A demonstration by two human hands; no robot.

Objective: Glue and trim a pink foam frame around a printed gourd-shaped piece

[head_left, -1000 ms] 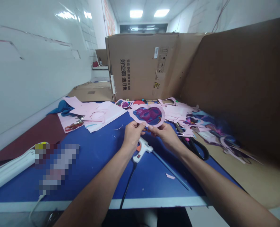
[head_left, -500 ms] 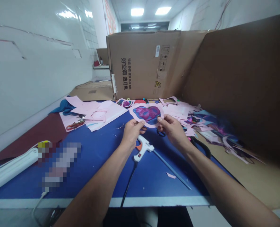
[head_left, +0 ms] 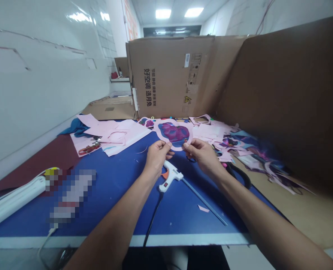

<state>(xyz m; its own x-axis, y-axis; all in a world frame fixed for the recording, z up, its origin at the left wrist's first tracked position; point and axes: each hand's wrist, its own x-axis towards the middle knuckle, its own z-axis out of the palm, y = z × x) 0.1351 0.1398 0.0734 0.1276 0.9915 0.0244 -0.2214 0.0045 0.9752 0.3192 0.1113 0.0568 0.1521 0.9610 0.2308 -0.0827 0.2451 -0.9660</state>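
Both my left hand (head_left: 156, 157) and my right hand (head_left: 202, 155) pinch the lower rim of a pink paper cutout (head_left: 173, 133), which has a blue and magenta picture in its middle. Just below my hands, a white hot glue gun (head_left: 169, 176) with an orange trigger lies on the blue table. A thin grey rod (head_left: 204, 201) runs from its nose toward the front right. Black-handled scissors (head_left: 238, 174) lie beyond my right hand, partly hidden by it.
Pink paper sheets (head_left: 118, 137) lie at the left, and cut scraps (head_left: 239, 144) pile up at the right. A power strip (head_left: 14, 200) and a pixelated object (head_left: 72, 195) sit at the front left. Cardboard panels (head_left: 169, 77) stand behind the table.
My right hand has moved left, closer to my left hand. The cutout has turned slightly and now appears narrower. The glue gun and scissors stay put.
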